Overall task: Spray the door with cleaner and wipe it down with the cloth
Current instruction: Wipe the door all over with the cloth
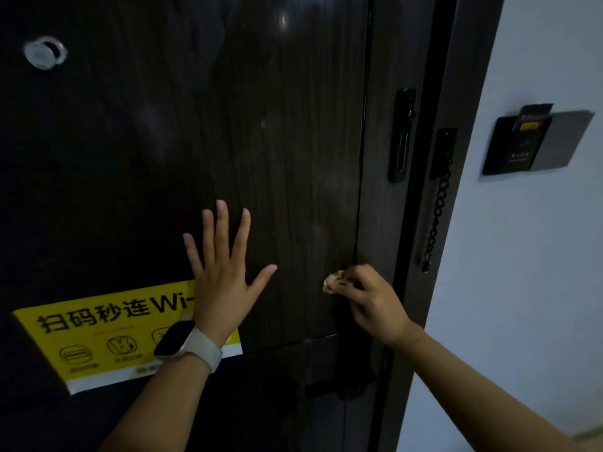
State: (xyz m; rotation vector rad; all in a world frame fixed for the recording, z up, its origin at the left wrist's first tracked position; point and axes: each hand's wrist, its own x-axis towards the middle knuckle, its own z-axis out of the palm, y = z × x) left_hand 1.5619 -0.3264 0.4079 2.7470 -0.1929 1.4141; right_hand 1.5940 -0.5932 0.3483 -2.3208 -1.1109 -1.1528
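Now two hands on one door [287,132]: left hand [222,282] spread flat, right hand [368,298] pinching one cloth [332,282] (crumpled).

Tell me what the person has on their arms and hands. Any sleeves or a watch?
No sleeves show: both forearms are bare. The left hand has a smartwatch on its wrist, with a dark rectangular screen, a pale case and a pale, smooth strap. The right hand wears nothing: no watch, ring or glove.
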